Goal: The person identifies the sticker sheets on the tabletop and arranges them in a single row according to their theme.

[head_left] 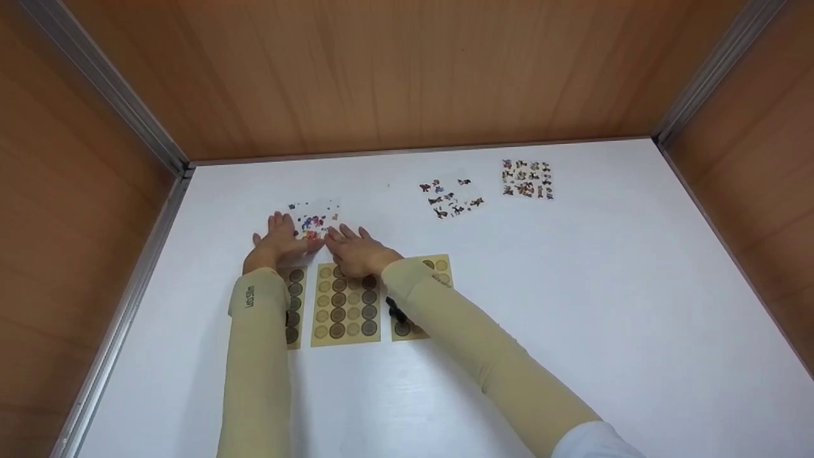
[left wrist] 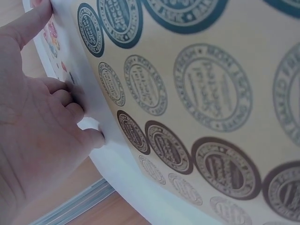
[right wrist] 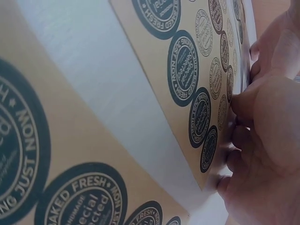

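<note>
A clear sheet of small colourful stickers point(head_left: 313, 222) lies flat on the white table. At its left edge my left hand point(head_left: 275, 245) rests, fingers stretched forward and the thumb reaching over the sheet's near edge. My right hand point(head_left: 359, 253) touches down by the near right corner, fingers spread, its wrist above the middle kraft-brown sheet of round labels point(head_left: 345, 312). In the left wrist view, the left hand point(left wrist: 42, 122) is beside brown label sheet point(left wrist: 211, 89). The right wrist view has the right hand point(right wrist: 267, 140) with fingertips down next to a label sheet point(right wrist: 187, 117).
Two more brown label sheets, left point(head_left: 294, 312) and right point(head_left: 442, 270), are partly under my arms. A small black object point(head_left: 397, 310) sits on the right one. Two clear sticker sheets point(head_left: 451, 198) point(head_left: 526, 179) lie farther back. Wooden walls point(head_left: 407, 76) surround the table.
</note>
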A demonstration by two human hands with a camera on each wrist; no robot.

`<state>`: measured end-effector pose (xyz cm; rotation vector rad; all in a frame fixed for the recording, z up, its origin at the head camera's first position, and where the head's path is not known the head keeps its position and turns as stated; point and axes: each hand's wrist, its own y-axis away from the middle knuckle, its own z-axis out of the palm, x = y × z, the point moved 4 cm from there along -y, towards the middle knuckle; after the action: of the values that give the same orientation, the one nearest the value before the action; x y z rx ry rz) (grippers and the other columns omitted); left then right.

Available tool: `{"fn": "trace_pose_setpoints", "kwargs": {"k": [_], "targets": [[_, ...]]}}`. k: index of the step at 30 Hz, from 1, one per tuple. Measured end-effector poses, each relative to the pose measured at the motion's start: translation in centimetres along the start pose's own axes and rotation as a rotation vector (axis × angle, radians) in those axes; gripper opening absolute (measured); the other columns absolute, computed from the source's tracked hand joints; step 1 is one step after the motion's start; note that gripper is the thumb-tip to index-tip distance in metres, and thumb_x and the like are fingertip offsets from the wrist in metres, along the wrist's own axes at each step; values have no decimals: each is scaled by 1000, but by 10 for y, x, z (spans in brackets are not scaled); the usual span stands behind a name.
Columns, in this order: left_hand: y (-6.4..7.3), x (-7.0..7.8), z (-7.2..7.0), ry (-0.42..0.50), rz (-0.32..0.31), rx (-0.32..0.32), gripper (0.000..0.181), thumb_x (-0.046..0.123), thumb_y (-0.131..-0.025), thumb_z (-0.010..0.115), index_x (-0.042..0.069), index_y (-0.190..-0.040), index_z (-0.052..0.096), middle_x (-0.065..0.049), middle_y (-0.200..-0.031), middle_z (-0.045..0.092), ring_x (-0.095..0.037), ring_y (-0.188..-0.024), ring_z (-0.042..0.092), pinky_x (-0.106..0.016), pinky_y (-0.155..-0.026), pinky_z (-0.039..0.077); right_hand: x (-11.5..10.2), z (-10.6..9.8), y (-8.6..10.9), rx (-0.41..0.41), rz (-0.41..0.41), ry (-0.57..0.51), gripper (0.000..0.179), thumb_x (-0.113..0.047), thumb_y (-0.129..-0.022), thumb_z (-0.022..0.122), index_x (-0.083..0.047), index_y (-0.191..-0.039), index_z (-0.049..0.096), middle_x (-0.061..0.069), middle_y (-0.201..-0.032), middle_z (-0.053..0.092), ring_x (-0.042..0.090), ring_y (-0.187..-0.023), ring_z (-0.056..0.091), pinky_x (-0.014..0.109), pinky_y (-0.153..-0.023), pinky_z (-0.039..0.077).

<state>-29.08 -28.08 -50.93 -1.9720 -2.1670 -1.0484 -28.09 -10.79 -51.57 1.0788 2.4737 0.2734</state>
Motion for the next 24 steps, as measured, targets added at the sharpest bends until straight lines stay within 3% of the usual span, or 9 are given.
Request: {"fn": "trace_pose_setpoints", "kwargs": {"k": [11, 20, 22, 24], "targets": [[9, 0, -6, -14, 8, 2, 116, 67, -94, 54, -12, -155, -6, -32, -160, -19, -44, -149, -20, -66, -116, -14, -5, -3, 0, -27, 11, -23, 68, -31, -107, 46, -16, -164, 12, -1, -170, 2, 17, -154, -6, 39, -125, -3], [2, -2, -8, 6, 12, -17, 117, 68, -93, 54, -11, -155, -5, -31, -160, -19, -43, -149, -21, -65, -116, -15, -6, -5, -2, -45, 59, 17, 74, -33, -105, 51, -18, -164, 10, -1, -170, 2, 18, -155, -6, 40, -125, -3], [8, -2, -5, 15, 42, -25, 116, 71, -92, 53, -8, -157, -3, -28, -163, -16, -40, -150, -19, -63, -117, -13, -7, -3, 1, -61, 83, 24, 73, -33, -105, 50, -19, -164, 10, -2, -170, 1, 18, -155, -6, 39, -124, -4], [41, 26, -8, 25, 55, -4, 113, 70, -94, 47, -11, -156, -4, -28, -162, -16, -39, -150, -19, -62, -118, -13, -6, -4, 5, -74, 123, 20, 74, -32, -104, 51, -17, -164, 11, 0, -170, 1, 20, -155, -5, 41, -125, -3]]}}
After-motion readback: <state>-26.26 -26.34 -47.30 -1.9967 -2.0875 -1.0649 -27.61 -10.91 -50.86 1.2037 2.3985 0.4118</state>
